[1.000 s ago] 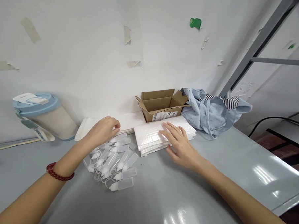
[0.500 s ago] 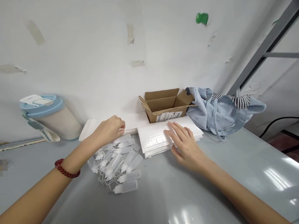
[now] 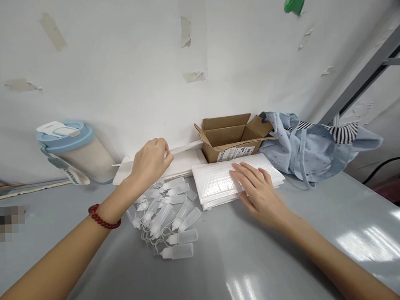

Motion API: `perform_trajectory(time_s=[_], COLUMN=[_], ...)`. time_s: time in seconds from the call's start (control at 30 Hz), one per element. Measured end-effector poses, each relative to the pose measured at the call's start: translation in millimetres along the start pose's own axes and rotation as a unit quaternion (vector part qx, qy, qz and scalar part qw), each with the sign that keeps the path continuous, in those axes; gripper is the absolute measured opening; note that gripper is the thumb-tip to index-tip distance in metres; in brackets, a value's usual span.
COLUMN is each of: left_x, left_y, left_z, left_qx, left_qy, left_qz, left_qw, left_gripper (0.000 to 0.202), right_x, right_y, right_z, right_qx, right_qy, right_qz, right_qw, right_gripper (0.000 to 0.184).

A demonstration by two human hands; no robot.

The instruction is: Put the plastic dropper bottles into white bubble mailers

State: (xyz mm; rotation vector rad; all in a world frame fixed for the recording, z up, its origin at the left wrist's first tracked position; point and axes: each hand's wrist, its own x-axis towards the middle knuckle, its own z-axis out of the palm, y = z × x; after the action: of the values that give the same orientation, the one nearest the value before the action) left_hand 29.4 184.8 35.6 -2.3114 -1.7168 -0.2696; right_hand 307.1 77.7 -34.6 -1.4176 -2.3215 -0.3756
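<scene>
— Far left?
— One tumbler (image 3: pixel 87 159), blue lid, strap at side.
— Next?
— Left hand (image 3: pixel 167 155): thumb and fingers pinching the raised edge of one white sheet (image 3: pixel 186 147), just above a flat white stack (image 3: pixel 183 163). Nearer, on the grey table (image 3: pixel 205 278): dropper bottles (image 3: pixel 182 251), small, translucent, heaped.
— Middle, rightward?
— Padded mailers (image 3: pixel 213 182), white, stacked, just before one open carton (image 3: pixel 238 154), labelled. Right hand (image 3: pixel 260 198): fingers slightly spread, laid on the topmost mailer.
— Far right?
— Blue cloth (image 3: pixel 286 150), crumpled, beside the carton.
</scene>
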Motion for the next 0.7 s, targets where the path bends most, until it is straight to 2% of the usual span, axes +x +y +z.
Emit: perform_trajectory(time_s=[0.13, 0.23, 0.3, 0.37, 0.43, 0.5, 0.57, 0.63, 0.7], left_x=[-4.5, -22.3, -43.9, -72.6, -105.5, -137.2, -161.4, -173.5, -173.1], left_y=[-8.9, -14.5, -14.2, -8.8, 1.6, 13.5, 21.2, 19.5, 7.1], left_z=[2.5, -8.2, -19.4, -28.4, -31.5, -28.0, -20.2, -11.9, -6.7], left_qx=[-0.011, -0.007, -0.005, -0.004, -0.010, -0.055, -0.097, -0.125, -0.152], left_qy=[0.016, 0.042, 0.071, 0.103, 0.194, 0.243, 0.220, 0.203, 0.191], left_qz=[0.019, 0.038, 0.049, 0.073, 0.150, 0.228, 0.238, 0.258, 0.228], left_qw=[1.000, 0.998, 0.996, 0.992, 0.969, 0.941, 0.941, 0.936, 0.943], left_gripper=[0.028, 0.031, 0.032, 0.031, 0.029, 0.031, 0.040, 0.044, 0.036], right_x=[0.3, 1.5, 1.9, 1.3, -0.5, -3.1, -5.6, -7.7, -9.4], right_y=[2.2, -2.3, -13.1, -30.6, -51.4, -70.0, -81.8, -85.0, -81.5], right_z=[-0.4, -3.6, -8.6, -16.8, -27.8, -39.8, -49.7, -54.7, -54.6], right_qx=[-0.003, 0.003, 0.013, 0.024, 0.009, -0.012, -0.023, -0.010, 0.003], right_qy=[-0.001, 0.009, 0.039, 0.095, 0.136, 0.129, 0.124, 0.114, 0.115], right_qz=[-0.003, -0.010, -0.025, -0.051, -0.086, -0.140, -0.168, -0.179, -0.177], right_qw=[1.000, 1.000, 0.999, 0.994, 0.987, 0.982, 0.978, 0.977, 0.977], right_gripper=[0.051, 0.050, 0.058, 0.077, 0.083, 0.067, 0.046, 0.039, 0.038])
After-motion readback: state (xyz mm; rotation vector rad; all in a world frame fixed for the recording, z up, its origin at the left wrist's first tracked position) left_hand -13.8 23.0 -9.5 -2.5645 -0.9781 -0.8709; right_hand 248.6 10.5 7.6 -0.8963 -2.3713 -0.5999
